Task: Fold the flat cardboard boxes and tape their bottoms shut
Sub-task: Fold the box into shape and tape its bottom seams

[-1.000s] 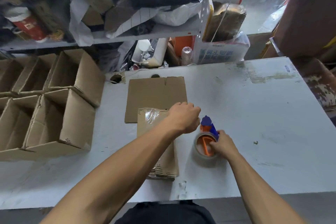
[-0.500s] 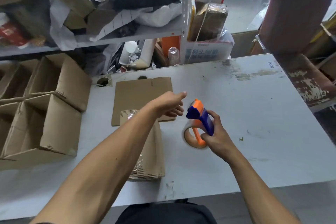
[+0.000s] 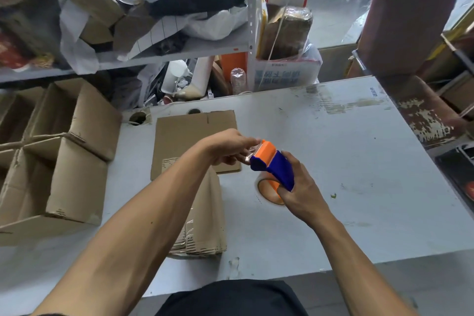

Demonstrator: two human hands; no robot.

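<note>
Gripping the blue-and-orange handheld tape dispenser (image 3: 272,165), the right hand (image 3: 298,195) curled round its handle above the grey worktable (image 3: 346,161). Left hand (image 3: 228,147) pinched the clear tape end at the orange head. Stack of flat brown cardboard boxes (image 3: 205,213) lay beneath the left forearm, overlapping a flat cardboard sheet (image 3: 184,136). Folded open cardboard boxes (image 3: 71,151) stood left. White carton (image 3: 284,74) behind: blue print, illegible.

A single wide-angle head view looks forward and down from the surface's (image 3: 333,161) near edge, close above it, facing the cluttered shelf (image 3: 179,51) beyond its far edge.
</note>
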